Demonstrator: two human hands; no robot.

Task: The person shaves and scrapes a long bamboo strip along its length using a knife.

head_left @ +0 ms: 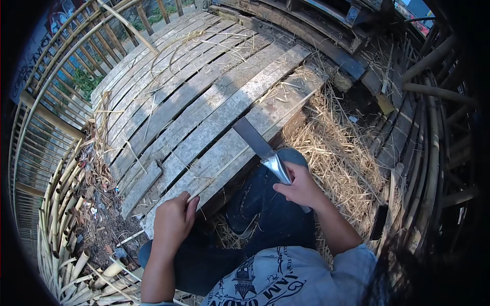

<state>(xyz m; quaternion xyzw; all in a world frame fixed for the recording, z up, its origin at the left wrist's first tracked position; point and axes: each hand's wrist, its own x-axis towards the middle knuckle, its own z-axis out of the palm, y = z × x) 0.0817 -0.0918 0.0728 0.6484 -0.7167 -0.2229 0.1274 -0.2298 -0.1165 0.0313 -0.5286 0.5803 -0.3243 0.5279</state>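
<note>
My right hand (pixel 300 186) is closed around the handle of a cleaver-like knife (pixel 253 138) with a broad, dark, square-ended blade and a shiny metal socket. Its blade points up and left, over the front edge of a wooden slatted platform (pixel 214 109). A thin bamboo strip (pixel 297 107) slants across the front boards. My left hand (pixel 175 218) pinches the strip near its lower left end, just above the platform's front corner. The blade's middle lies close to the strip; I cannot tell whether they touch.
Pale bamboo shavings (pixel 337 153) heap on the ground at right. Cut bamboo poles (pixel 61 209) are piled at lower left, beside a bamboo fence (pixel 64 97). Stacked pallets (pixel 316 25) stand at the back, with more poles (pixel 434 148) along the right. A short loose board (pixel 141 188) lies on the platform.
</note>
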